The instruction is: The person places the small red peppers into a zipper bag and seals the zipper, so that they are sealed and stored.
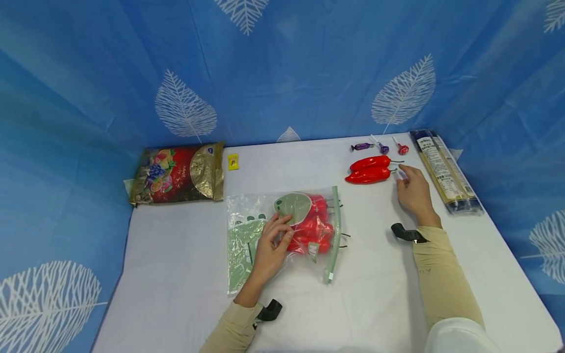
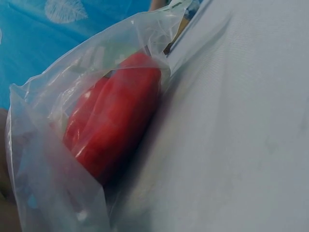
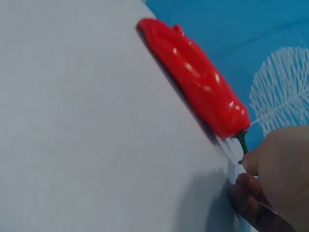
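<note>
A clear zip bag (image 1: 238,211) with a green cartoon print lies mid-table, several red peppers (image 1: 304,233) inside and their stems poking past its green-edged mouth. My left hand (image 1: 270,247) rests on the bag, fingers loosely bent and thumb apart. In the left wrist view, clear film covers a red pepper (image 2: 116,116), and the hand is mostly hidden. Two loose red chili peppers (image 1: 370,174) lie side by side at the back right. Beside their stems is my right hand (image 1: 414,192), with thumb and forefinger apart. In the right wrist view its fingertips (image 3: 250,162) are close to a stem (image 3: 242,139).
At the back left lies a dark red and gold fruit-print package (image 1: 176,174), with a small yellow packet (image 1: 233,162) beside it. A purple-wrapped candy (image 1: 362,146) and two lollipops (image 1: 402,149) lie behind the loose peppers. Long noodle-like packs (image 1: 443,169) line the right edge.
</note>
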A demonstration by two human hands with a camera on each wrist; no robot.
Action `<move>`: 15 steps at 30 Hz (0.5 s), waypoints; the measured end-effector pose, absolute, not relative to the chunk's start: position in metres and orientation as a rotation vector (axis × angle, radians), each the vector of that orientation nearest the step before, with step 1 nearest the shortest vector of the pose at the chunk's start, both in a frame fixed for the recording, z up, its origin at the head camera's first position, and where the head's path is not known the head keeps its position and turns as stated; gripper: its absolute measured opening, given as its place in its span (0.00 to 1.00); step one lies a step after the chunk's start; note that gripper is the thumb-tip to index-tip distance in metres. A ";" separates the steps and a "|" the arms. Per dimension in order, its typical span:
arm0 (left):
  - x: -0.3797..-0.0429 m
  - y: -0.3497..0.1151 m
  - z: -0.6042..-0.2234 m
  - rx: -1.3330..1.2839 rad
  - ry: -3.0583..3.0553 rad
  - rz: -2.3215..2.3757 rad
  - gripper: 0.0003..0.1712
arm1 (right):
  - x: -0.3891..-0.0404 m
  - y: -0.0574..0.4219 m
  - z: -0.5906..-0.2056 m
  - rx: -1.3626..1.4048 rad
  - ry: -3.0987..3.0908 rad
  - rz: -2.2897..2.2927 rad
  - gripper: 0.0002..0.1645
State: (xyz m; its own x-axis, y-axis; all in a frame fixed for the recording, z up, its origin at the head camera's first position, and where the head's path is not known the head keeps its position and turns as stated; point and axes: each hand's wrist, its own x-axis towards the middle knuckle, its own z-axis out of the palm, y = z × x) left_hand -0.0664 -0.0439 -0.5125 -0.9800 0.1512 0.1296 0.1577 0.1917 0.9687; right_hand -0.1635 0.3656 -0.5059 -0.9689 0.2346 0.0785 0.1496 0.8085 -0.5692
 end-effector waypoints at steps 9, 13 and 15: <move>-0.067 -0.043 -0.512 -0.320 -2.426 -1.957 0.07 | -0.161 0.366 -0.509 -0.272 -2.966 0.752 0.10; -0.067 -0.044 -0.511 -0.292 -2.436 -1.958 0.05 | -0.153 0.363 -0.507 -0.210 -3.005 0.727 0.11; -0.068 -0.044 -0.511 -0.287 -2.437 -1.957 0.06 | -0.147 0.362 -0.506 -0.187 -3.006 0.744 0.12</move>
